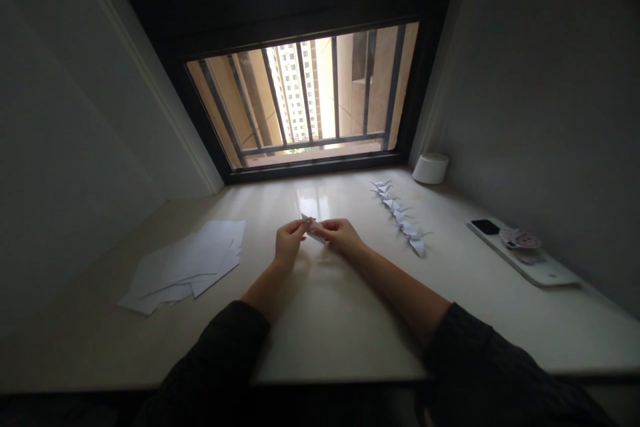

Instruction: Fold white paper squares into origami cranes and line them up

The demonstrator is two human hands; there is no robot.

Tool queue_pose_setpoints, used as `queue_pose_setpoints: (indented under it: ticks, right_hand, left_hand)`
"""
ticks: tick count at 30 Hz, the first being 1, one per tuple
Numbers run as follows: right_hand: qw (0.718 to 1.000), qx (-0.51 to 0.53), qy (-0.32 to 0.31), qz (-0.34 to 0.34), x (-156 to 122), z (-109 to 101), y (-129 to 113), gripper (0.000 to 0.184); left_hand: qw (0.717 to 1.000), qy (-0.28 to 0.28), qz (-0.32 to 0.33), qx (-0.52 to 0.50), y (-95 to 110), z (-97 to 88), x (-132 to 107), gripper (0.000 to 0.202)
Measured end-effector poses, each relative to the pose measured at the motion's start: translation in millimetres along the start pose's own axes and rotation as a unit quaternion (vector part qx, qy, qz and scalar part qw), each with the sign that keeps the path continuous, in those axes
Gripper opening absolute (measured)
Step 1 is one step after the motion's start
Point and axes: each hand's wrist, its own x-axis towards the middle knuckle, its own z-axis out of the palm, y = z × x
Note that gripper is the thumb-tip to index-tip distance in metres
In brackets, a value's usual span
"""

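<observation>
A small folded piece of white paper (pixel 314 235) is held between both hands, just above the middle of the pale sill. My left hand (pixel 290 240) pinches its upper left end, fingers closed. My right hand (pixel 340 233) grips the other side with thumb and fingers, covering part of it. To the right, several folded paper cranes (pixel 400 217) stand in a slanting row. On the left lies a loose stack of white paper sheets (pixel 187 263), overlapping unevenly.
A phone (pixel 525 253) with a round grip on its back lies near the right wall. A white rounded object (pixel 431 168) stands in the far right corner. Behind the sill (pixel 345 340) rises a dark-framed window (pixel 320 163) with bars outside.
</observation>
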Motion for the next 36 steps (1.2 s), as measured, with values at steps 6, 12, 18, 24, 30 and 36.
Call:
queue_pose_setpoints:
  ticks: [6,12,18,24,30,36]
  right_hand:
    - [0.999,-0.031,-0.012,0.001,-2,-2,3,0.044]
    - [0.999,-0.028,-0.015,-0.010,-3,0,-1,0.044]
    - [0.999,-0.006,-0.030,-0.027,-5,1,-6,0.044]
    - [0.999,-0.042,-0.018,0.020,-9,2,-4,0.040]
    - [0.998,-0.056,0.020,-0.002,-9,2,-5,0.045]
    - [0.997,-0.069,0.033,-0.015,-7,2,-2,0.048]
  left_hand:
    - [0.999,0.001,-0.026,-0.036,2,1.6,0,0.040]
    - [0.996,0.013,-0.044,-0.080,6,1.6,-2,0.039]
    - [0.986,0.038,-0.078,-0.139,12,5.0,-7,0.039]
    - [0.981,0.087,-0.097,-0.142,15,-7.3,4,0.040]
    - [0.984,0.145,-0.039,-0.092,13,-26.5,17,0.051]
    - [0.998,-0.041,-0.043,-0.027,7,-7.9,6,0.052]
